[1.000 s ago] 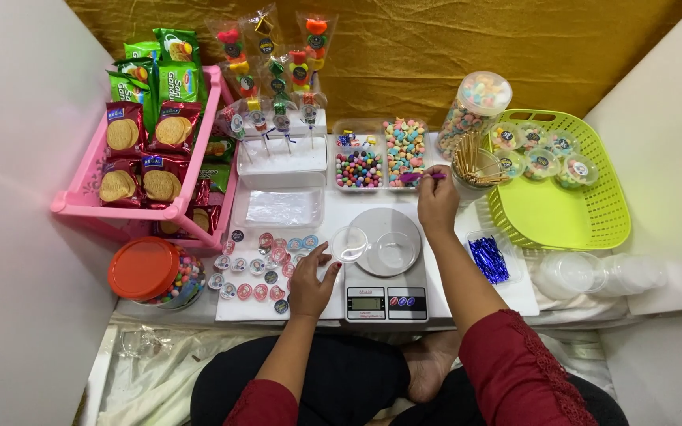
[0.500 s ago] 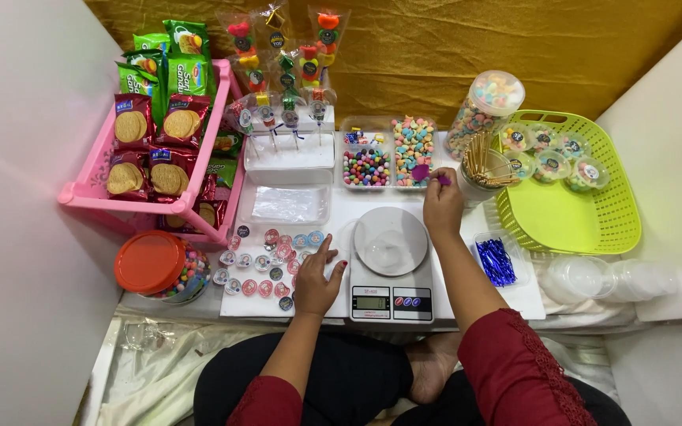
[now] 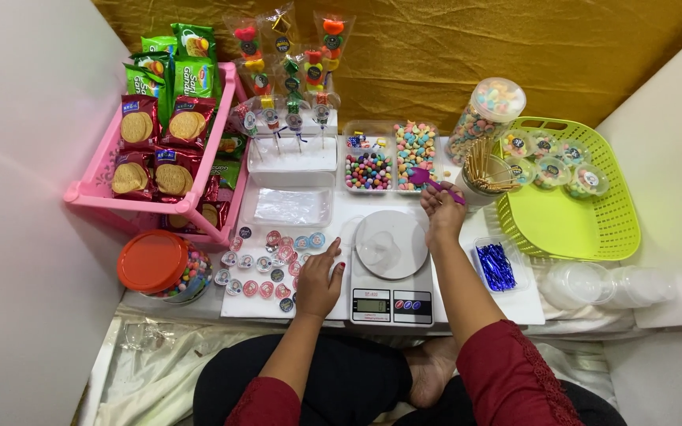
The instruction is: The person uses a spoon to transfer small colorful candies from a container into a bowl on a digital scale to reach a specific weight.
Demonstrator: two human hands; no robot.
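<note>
I see the scale point(image 3: 391, 272) at the middle of the surface point(image 3: 507, 304), with a small cup point(image 3: 378, 246) on its platform. My left hand point(image 3: 319, 280) rests just left of it, beside the stickers point(image 3: 266, 264). My right hand point(image 3: 442, 211) holds a scoop point(image 3: 429, 181) behind the scale, in front of two candy trays point(image 3: 392, 158). The rack point(image 3: 159, 170) stands far left, the jar point(image 3: 159, 268) in front of it. The basket point(image 3: 570, 229) sits right.

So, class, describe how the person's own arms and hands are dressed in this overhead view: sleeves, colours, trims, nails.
Both arms wear dark red sleeves pushed up above the elbows, forearms bare. The right sleeve has a lacy patterned edge; the left sleeve looks plain. The left hand shows red-painted nails. No rings or bangles are visible on it or the right hand.
</note>
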